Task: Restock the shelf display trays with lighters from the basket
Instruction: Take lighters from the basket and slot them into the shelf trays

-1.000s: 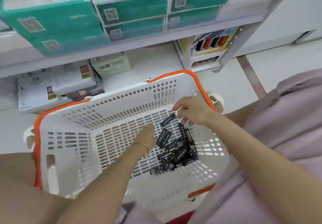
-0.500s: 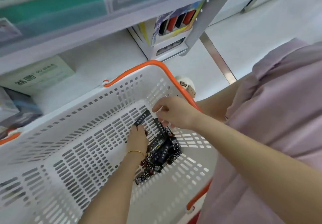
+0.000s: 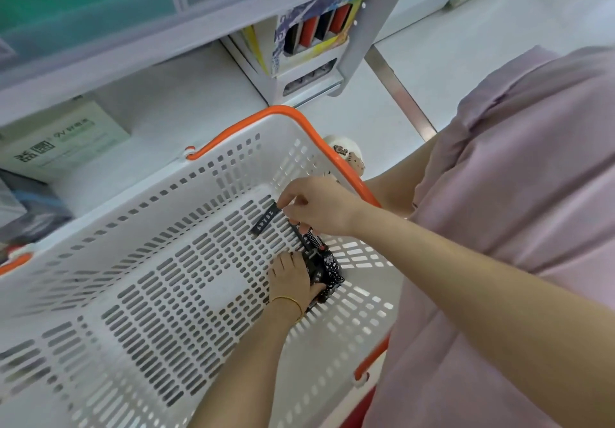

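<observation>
A white slotted basket [image 3: 139,294] with orange handles fills the lower left. A small pile of black patterned lighters [image 3: 324,266] lies at its right wall. My right hand [image 3: 316,206] pinches one black lighter [image 3: 265,219] by its end, and more lighters sit under its curled fingers. My left hand [image 3: 293,279], with a gold bangle on the wrist, lies on the pile with its fingers curled over several lighters. On the low shelf stands a display tray [image 3: 309,44] with upright red and black lighters.
Teal boxes fill the shelf above [image 3: 100,11]. A pale green carton [image 3: 66,138] lies on the white lower shelf at left. A metal shelf post [image 3: 362,38] stands beside the display tray. Pink clothing [image 3: 515,228] covers the right side.
The view has tilted down and closer to the basket. My left hand slid right onto the pile and gathered it against the basket wall. My right hand keeps pinching the same lighter.
</observation>
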A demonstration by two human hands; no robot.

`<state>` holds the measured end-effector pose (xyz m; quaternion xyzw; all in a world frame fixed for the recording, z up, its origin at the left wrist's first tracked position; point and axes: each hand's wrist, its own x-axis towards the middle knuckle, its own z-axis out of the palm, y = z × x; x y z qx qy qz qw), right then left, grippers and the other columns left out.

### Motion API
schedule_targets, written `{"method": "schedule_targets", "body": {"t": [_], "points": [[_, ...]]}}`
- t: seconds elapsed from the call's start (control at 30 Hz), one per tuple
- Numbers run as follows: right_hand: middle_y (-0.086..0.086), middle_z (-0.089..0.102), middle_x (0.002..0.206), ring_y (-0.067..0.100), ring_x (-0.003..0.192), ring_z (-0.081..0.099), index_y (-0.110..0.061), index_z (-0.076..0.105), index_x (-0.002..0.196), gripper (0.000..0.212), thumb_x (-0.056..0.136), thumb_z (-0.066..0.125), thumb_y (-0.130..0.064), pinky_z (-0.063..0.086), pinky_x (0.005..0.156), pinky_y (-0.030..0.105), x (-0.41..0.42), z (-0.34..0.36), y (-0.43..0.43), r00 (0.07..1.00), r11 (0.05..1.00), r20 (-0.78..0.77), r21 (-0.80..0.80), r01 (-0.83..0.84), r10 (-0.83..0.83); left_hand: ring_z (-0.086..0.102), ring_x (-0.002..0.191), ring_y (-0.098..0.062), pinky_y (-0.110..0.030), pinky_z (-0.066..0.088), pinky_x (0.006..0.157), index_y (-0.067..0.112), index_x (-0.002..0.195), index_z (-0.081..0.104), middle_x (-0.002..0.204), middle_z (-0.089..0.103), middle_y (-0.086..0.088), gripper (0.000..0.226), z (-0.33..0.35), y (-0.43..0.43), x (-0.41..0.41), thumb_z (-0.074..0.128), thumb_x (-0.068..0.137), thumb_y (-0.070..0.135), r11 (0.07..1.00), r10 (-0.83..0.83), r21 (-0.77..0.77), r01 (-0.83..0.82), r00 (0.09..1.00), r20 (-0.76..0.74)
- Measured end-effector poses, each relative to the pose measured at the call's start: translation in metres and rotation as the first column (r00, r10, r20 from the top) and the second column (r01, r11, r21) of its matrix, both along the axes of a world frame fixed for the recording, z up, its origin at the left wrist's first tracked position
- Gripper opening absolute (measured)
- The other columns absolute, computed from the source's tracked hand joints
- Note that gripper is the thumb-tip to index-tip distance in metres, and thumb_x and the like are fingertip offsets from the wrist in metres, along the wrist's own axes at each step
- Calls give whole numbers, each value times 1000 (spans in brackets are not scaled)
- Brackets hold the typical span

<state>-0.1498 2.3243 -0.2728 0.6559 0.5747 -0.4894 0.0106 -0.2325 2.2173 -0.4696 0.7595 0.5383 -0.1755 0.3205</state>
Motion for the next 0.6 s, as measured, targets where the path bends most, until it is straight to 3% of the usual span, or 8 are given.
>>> {"method": "schedule_targets", "body": {"t": [0.07,0.1,0.37,0.6], "points": [[-11,49,70,15,60,61,-8,59,111,21,95,46,-11,44,46,11,0,0,-1,1000,1000,3,-3,-9,9,41,121,-30,-38,38,100,4,131,36,129,40,-14,86,-1,0,2,61,75,64,999,42,-6,-42,999,-24],[-11,49,69,15,61,61,-8,59,111,21,95,46,-11,45,46,12,-1,0,-1,1000,1000,7,-2,-14,14,35,125,-30,-37,33,103,4,133,30,134,34,-14,82,-5,-1,2,58,80,60,998,62,-4,-62,998,-8],[-12,46,69,15,60,58,-7,60,111,21,95,47,-14,35,40,5,-6,-3,0,1000,1000,-10,-8,-20,20,36,120,-28,-32,33,100,5,127,34,129,37,-12,67,-7,-2,8,62,81,46,987,136,-94,-130,989,60],[-12,45,67,19,66,59,-9,60,112,22,95,47,-15,44,53,20,-9,-1,0,999,999,-7,7,-49,49,47,113,-31,-36,43,94,7,124,40,124,45,-14,55,0,5,9,64,79,29,954,208,-248,-169,968,140]]}}
